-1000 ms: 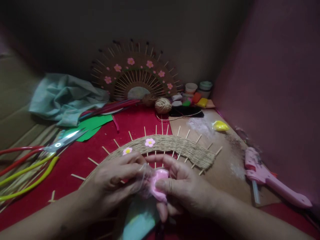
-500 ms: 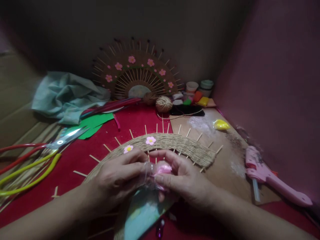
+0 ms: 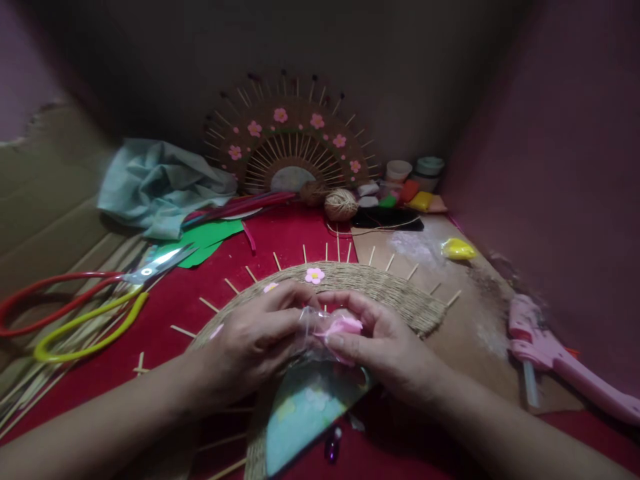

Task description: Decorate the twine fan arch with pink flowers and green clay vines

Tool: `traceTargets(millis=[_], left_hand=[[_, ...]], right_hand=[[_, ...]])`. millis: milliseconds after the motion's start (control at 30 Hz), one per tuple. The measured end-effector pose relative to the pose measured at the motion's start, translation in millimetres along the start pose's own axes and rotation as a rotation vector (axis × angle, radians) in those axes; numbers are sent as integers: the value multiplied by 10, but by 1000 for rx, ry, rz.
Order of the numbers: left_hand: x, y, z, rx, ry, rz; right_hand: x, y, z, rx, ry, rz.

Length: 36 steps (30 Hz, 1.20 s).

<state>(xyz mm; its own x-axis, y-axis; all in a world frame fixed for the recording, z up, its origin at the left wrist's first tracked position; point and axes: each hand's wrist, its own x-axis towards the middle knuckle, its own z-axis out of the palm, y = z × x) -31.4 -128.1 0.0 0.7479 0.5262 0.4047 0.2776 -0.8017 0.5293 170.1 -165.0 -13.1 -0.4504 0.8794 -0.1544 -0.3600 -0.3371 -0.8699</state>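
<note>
Between my hands is a small clear plastic bag with pink clay inside or coming out of it. My left hand pinches the clear plastic on the left side. My right hand has thumb and fingers closed around the pink clay. Just beneath lies a half-round fan of woven twine on thin sticks, with a light blue centre piece. A pink clay flower with a yellow middle sits on the woven band; others are partly covered by my left hand.
Red-and-yellow-handled scissors lie at left by green paper and a pale blue cloth. A finished flowered fan leans at the back near a twine ball. At right are yellow clay and a pink glue gun.
The view has shifted, so most things appear farther right. More of the pink clay now shows between my hands, drawn out beside the clear plastic. Both hands keep their hold.
</note>
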Motion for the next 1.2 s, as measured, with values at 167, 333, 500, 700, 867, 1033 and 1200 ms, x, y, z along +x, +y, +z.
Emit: traceTargets(millis=[167, 333, 500, 700, 867, 1033, 1200], left_hand=[[10, 60, 8, 22, 27, 4], [8, 97, -18, -64, 18, -21], [94, 70, -114, -555, 162, -370], [112, 3, -114, -894, 233, -677], [119, 16, -90, -1094, 242, -778], [138, 8, -83, -1198, 165, -704], [134, -1, -99, -1295, 167, -702]], right_hand=[[12, 27, 33, 30, 88, 24], [-6, 44, 51, 37, 161, 6], [7, 35, -46, 29, 215, -35], [38, 21, -93, 73, 191, -25], [38, -12, -81, 105, 201, -27], [41, -36, -113, 119, 200, -53], [43, -55, -127, 141, 217, -78]])
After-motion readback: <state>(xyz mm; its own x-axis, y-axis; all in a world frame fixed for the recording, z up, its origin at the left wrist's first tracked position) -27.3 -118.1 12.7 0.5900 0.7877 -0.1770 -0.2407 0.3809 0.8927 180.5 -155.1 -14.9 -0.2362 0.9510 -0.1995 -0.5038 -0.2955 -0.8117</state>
